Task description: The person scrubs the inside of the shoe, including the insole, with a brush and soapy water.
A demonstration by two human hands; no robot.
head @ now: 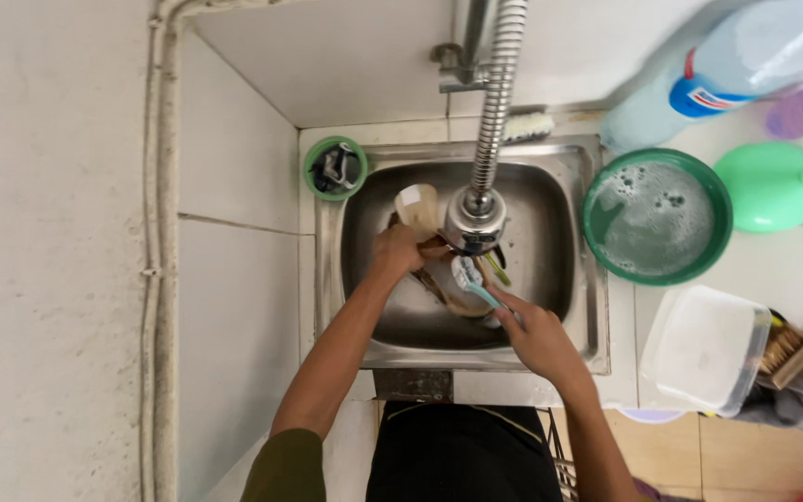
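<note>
The left hand (400, 251) is closed around a brown wooden utensil (425, 249), whose pale rounded end (418, 206) is tilted up toward eleven o'clock, seemingly so that it sits beneath the tap head (476, 221). The right hand (536, 336) is pinched shut on the handle of a light-blue brush (472, 281), whose head is pressed toward the utensil at ten o'clock from that hand, apparently for scrubbing. Both are held low inside the steel sink (564, 270), where runoff would be caught; other dark items lie beneath them, too jumbled to be told apart. A flexible metal hose (496, 93) is hung from twelve o'clock down to the tap head. At the sink's ten o'clock corner a small green cup (335, 168) holding metal bits is set. At three o'clock on the tiled bench (773, 265) a green basin (656, 217) of soapy water is kept within reach. Beyond it a green dipper (773, 186) is seen at two o'clock, a clear bottle (727, 74) at one o'clock, and a lidded plastic box (706, 349) at four o'clock.
</note>
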